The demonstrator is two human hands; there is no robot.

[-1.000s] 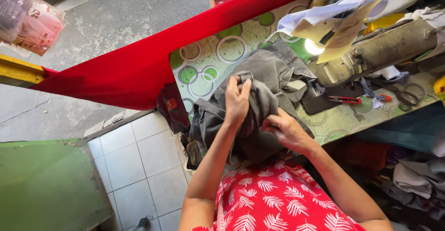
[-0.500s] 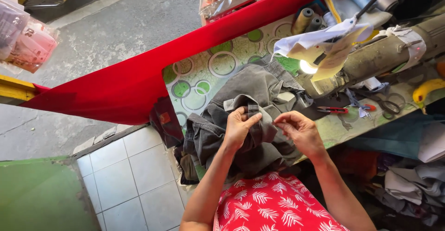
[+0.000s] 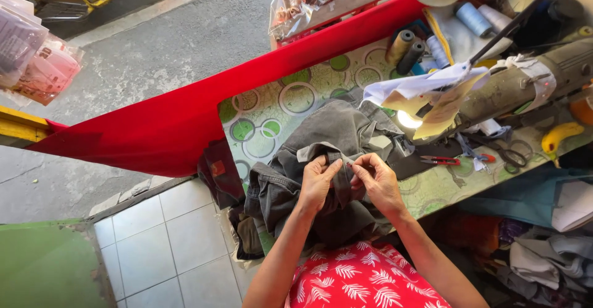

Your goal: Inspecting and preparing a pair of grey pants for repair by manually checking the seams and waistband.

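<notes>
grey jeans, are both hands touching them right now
Touching. The head view shows the left hand and right hand pinching a fold of the grey jeans between their fingers, no gap visible.

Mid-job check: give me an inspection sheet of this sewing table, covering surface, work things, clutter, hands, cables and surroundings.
Surface: table with a green circle-patterned cover, red cloth hung along its far edge.
Job's things: dark grey garment bunched on the table, spilling over the near edge.
Clutter: thread spools, red snips, scissors, paper scraps on the sewing machine.
Grippers: left hand and right hand both pinch a fold of the garment.
Cables: nothing seen.
Surroundings: white floor tiles, concrete pavement, piled cloth lower right.
</notes>
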